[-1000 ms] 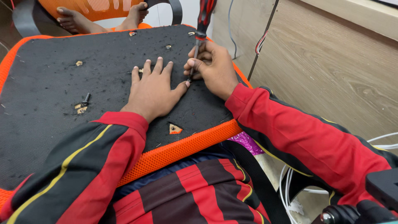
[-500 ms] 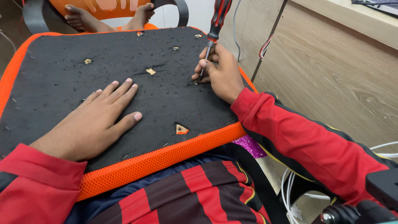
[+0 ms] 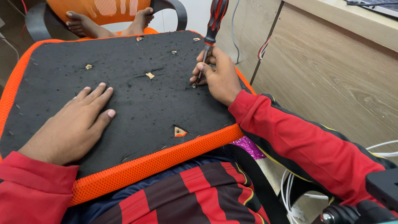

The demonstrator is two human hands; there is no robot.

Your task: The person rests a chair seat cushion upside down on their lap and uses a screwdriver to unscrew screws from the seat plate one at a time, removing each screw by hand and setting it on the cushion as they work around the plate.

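Screwdriver (image 3: 212, 31) handle runs off the top edge; its tip, buried among the right hand's (image 3: 219, 76) pinching fingers, meets the black seat underside (image 3: 137, 103) unseen. Left hand (image 3: 72, 126) lies flat, fingers together, farther left than a second ago.

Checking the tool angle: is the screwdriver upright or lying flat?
Nearly upright: the screwdriver stands tip-down on the black seat panel, leaning slightly, with the right hand gripping its shaft.

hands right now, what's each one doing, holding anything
Left hand: open, flat on the black seat underside, holding nothing.
Right hand: closed around the screwdriver, tip on the panel.
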